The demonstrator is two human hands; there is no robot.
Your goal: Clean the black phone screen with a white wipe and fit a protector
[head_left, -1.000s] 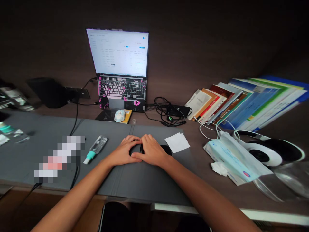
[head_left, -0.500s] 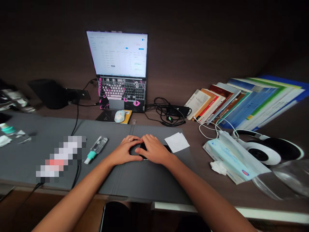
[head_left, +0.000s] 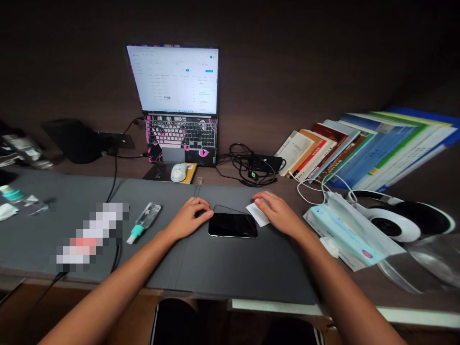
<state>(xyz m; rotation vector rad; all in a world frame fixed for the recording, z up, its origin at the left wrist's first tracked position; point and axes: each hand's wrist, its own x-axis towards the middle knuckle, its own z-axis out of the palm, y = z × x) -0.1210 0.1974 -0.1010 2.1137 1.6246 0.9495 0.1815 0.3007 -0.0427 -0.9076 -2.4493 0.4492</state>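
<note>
A smartphone [head_left: 233,225] lies on the grey desk mat, its black screen facing up. Behind it, a thin clear sheet with a dark edge [head_left: 230,209] shows partly. My left hand [head_left: 189,219] rests on the mat at the phone's left end, fingers loosely bent and thumb tip close to the phone's corner, holding nothing. Beyond the phone's right end, my right hand [head_left: 278,213] lies over a white square wipe [head_left: 257,214], thumb and fingers reaching across it. The hand covers the wipe's right part; I see no grip on it.
An open laptop [head_left: 181,139] stands at the back, with a mouse [head_left: 178,172] on a booklet before it. Left lies a spray bottle [head_left: 145,220]. To the right are a tissue pack [head_left: 345,235], headphones [head_left: 391,225], leaning books [head_left: 359,148] and a charger with cables [head_left: 264,165].
My right hand has left the phone and moved right onto the white wipe. My left hand has shifted slightly left, leaving the phone uncovered.
</note>
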